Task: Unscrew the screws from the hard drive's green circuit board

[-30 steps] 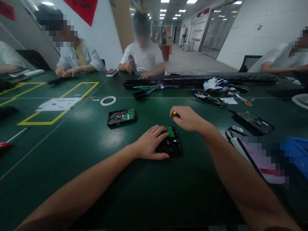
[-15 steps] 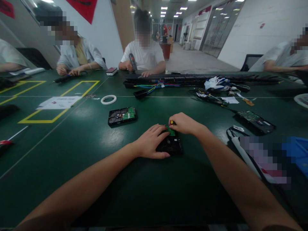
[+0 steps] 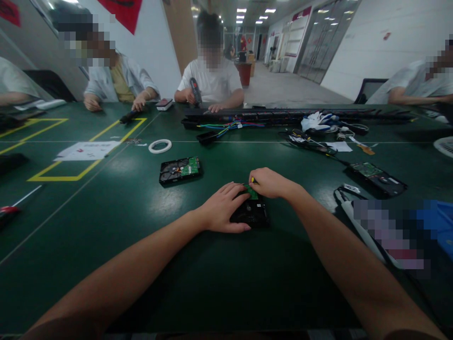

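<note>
A black hard drive [image 3: 253,216] with a green circuit board lies flat on the table in front of me. Over its left part rests my left hand [image 3: 226,209], the fingers across the board and the thumb along the near side, gripping it in place. At the far end of the board, my right hand [image 3: 268,182] is closed around a small screwdriver [image 3: 253,180]; only its yellow-and-black handle end shows. The screwdriver's tip and the spot under it are hidden by my fingers.
Another hard drive [image 3: 180,170] lies to the left, and a third [image 3: 375,179] to the right. A white tape roll [image 3: 160,146], a red-handled screwdriver [image 3: 9,213], wires [image 3: 230,125], gloves [image 3: 320,123] and a blue bin [image 3: 440,226] are around. Co-workers sit across the table.
My hands and the hard drive stay almost in place. Across the table at left, a co-worker's hand has moved a dark object to the right.
</note>
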{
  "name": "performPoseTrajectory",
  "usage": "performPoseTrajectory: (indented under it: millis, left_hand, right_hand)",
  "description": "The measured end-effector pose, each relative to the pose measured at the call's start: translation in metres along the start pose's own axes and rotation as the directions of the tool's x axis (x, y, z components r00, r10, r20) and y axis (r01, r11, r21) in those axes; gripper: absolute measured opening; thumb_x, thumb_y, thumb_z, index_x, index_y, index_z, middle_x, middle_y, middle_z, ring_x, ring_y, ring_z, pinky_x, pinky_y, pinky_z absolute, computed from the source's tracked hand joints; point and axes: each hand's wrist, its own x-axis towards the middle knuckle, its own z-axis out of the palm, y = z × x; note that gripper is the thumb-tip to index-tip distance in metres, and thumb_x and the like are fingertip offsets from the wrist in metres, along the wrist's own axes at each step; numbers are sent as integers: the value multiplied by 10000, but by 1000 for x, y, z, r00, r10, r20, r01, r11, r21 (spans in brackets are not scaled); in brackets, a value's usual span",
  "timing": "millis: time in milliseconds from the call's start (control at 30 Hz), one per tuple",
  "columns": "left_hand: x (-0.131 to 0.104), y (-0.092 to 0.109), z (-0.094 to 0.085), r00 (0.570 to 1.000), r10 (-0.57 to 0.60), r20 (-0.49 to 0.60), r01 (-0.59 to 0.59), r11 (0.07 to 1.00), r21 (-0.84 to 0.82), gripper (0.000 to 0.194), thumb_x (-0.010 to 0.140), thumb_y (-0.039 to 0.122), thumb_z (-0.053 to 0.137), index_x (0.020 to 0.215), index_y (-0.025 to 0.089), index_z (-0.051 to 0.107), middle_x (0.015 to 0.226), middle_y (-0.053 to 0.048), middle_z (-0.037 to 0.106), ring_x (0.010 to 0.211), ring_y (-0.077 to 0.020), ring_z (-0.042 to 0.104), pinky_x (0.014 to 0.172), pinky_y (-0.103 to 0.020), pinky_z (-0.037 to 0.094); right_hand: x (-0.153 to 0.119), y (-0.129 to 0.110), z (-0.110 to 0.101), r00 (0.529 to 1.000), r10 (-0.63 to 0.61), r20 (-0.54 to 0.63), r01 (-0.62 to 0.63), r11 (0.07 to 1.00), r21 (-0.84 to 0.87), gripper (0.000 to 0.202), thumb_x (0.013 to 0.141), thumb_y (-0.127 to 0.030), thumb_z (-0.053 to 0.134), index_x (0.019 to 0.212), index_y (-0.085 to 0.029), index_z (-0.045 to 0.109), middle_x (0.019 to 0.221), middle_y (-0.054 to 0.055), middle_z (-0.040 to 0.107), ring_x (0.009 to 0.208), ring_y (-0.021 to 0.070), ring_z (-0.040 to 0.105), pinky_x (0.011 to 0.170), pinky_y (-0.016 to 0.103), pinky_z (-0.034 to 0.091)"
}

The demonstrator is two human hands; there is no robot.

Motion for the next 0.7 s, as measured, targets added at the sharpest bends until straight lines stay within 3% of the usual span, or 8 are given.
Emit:
performPoseTrajectory:
  millis: [333, 700]
  left_hand:
    - [0, -1, 1, 1000, 1, 7, -1, 1000, -7, 890, 902, 797, 632, 1512, 156, 536, 1530, -227, 529, 1457, -440, 492, 1268, -654, 346]
    - [0, -1, 1, 1000, -3, 1, 3, 1000, -19, 877, 896, 788, 644, 1509, 169, 542, 1534, -222, 528, 1459, -453, 489, 1262, -669, 347]
  right_hand:
    - [1, 3, 0, 1000, -2, 16, 2, 1000, -1, 189, 995, -255, 634, 1069, -149, 772, 1118, 160, 805, 1053, 282, 751, 876, 338, 516]
    - [0, -3, -2, 1000, -5, 15, 5, 1000, -12, 202, 976, -196, 586, 1034, -135, 770, 1081, 178, 807, 1005, 288, 755, 833, 338, 503]
